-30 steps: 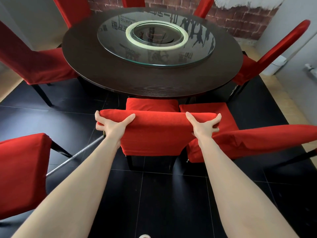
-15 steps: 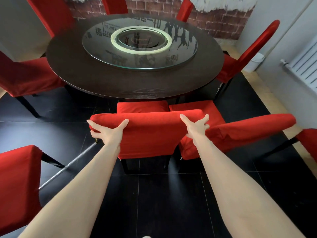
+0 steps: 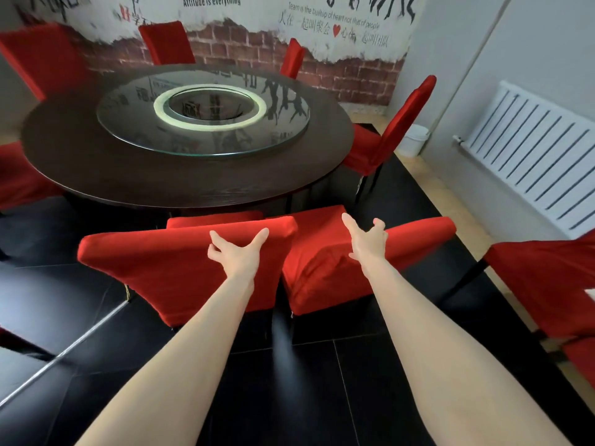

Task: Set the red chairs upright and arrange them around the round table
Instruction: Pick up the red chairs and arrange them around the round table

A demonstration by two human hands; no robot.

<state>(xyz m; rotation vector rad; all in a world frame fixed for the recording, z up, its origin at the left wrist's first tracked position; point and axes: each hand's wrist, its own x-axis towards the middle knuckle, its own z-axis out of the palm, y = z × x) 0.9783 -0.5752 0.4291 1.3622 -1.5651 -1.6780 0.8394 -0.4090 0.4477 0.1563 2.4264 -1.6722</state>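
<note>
A round dark table [image 3: 161, 175] carries a glass turntable [image 3: 283, 136]. Just in front of it stands a red chair [image 3: 154, 262] with its seat tucked toward the table edge. My left hand [image 3: 238, 252] lies spread on the right end of this chair's backrest top, fingers straight. A second red chair [image 3: 315, 275] stands close on its right, turned at an angle, with its backrest [image 3: 421, 233] running to the right. My right hand [image 3: 367, 239] hovers open, fingers spread, at the near end of that backrest; contact is unclear.
More red chairs ring the table: at the right [image 3: 396, 130], at the back [image 3: 167, 43], at the left [image 3: 42, 56]. Another red chair [image 3: 547, 284] stands apart at the right edge. A white radiator [image 3: 531, 152] and a white bucket [image 3: 413, 140] line the right wall. Black floor tiles lie below me.
Both hands have let go of the two ends of the first chair's backrest and shifted right. The left is now at its right end, the right at the second chair. The view turned right.
</note>
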